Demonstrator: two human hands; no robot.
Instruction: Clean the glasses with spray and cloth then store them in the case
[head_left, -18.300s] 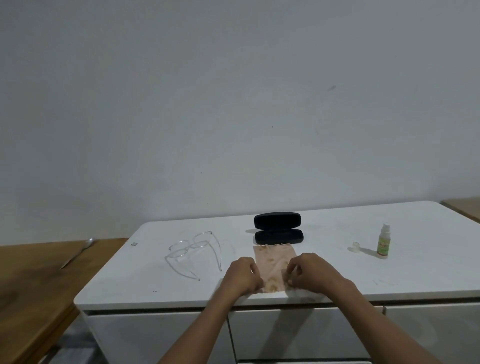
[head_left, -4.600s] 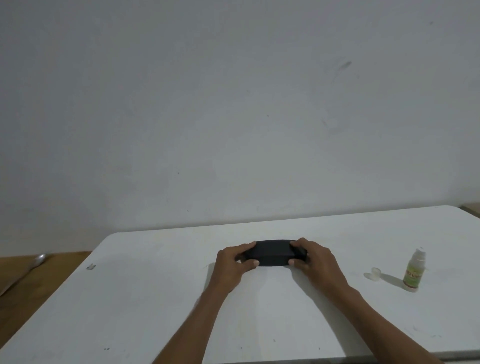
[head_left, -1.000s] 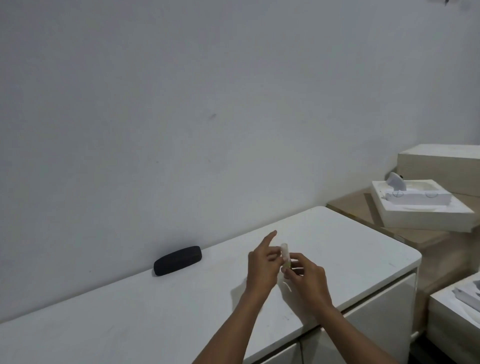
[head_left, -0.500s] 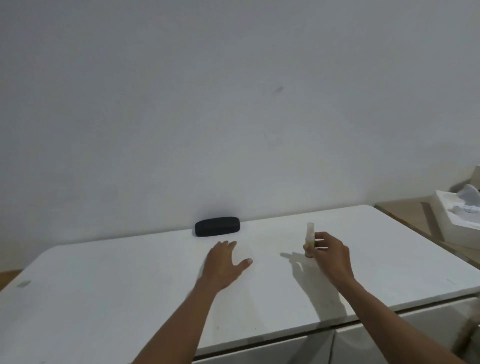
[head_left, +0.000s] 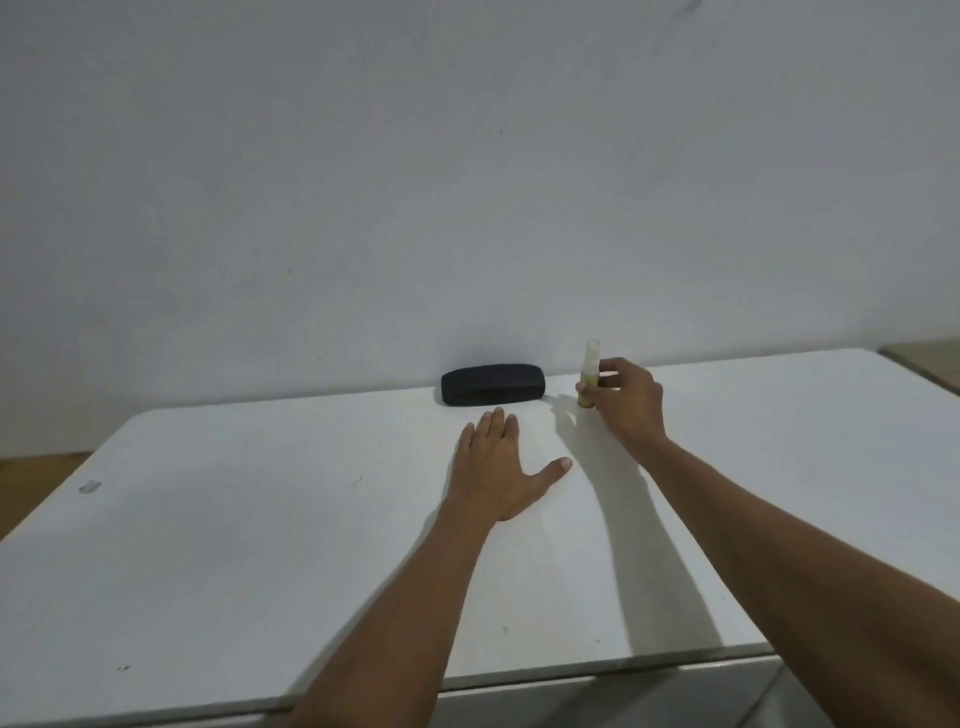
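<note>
Black case shut by the wall; right hand pinching spray bottle upright on bench, left hand flat, fingers spread; likely tidying up, release next

Under the flat left hand, the table top looks smooth, matt white, lightly scuffed; beyond its fingertips the case is matt black, finely textured; the spray bottle in the right hand looks translucent plastic.

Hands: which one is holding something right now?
The right hand, gripping the upright spray bottle beside the closed black glasses case. The left hand lies flat and empty on the white tabletop.
</note>
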